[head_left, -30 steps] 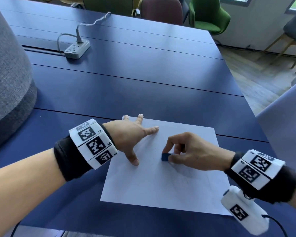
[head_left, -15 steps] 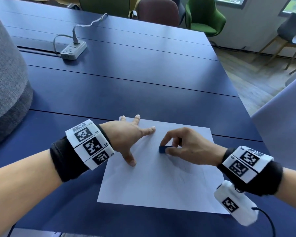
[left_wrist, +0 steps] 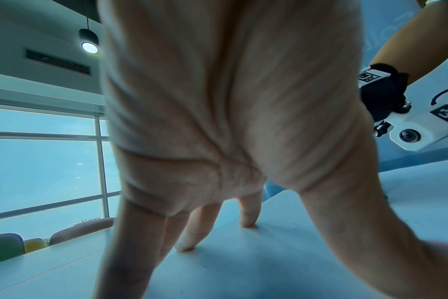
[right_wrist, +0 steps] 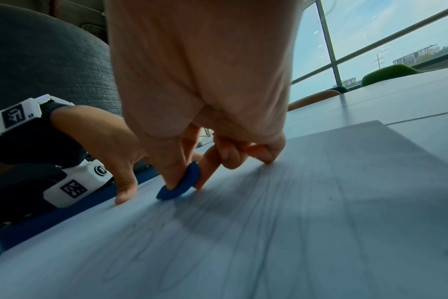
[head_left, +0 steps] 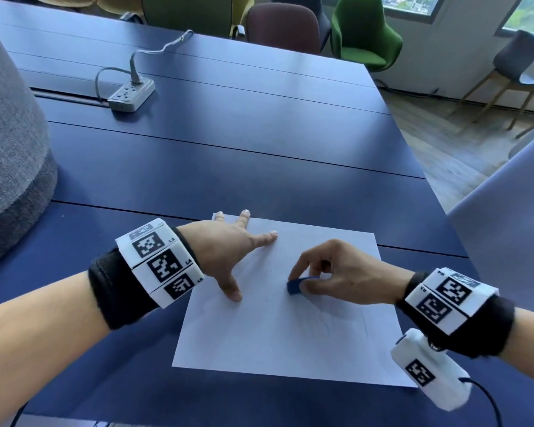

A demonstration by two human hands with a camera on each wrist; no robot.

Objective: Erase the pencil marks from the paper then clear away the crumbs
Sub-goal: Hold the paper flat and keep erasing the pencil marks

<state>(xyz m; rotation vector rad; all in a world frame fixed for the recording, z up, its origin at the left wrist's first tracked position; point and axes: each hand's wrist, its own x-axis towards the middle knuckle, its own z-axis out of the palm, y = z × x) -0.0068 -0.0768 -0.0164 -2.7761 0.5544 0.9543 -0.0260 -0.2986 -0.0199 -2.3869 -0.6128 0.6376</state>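
Since the earlier frame, the right hand [head_left: 346,272] had drawn the blue eraser [head_left: 295,286] slightly nearer the person, tilting it onto one edge — pinched between thumb and forefinger, just beside the left thumb. Left hand [head_left: 228,251]: fingers spread, pressed flat on the paper [head_left: 290,343] near its far-left corner. Faint pencil marks [right_wrist: 243,232] lay near the eraser. Beyond, on the blue worktop [head_left: 228,149] — a power strip [head_left: 131,95], well apart.

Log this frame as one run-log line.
stage: erasing | left hand: flat on paper, steadying it | right hand: pinches eraser on paper | pencil marks: remain | crumbs: not cleared yet
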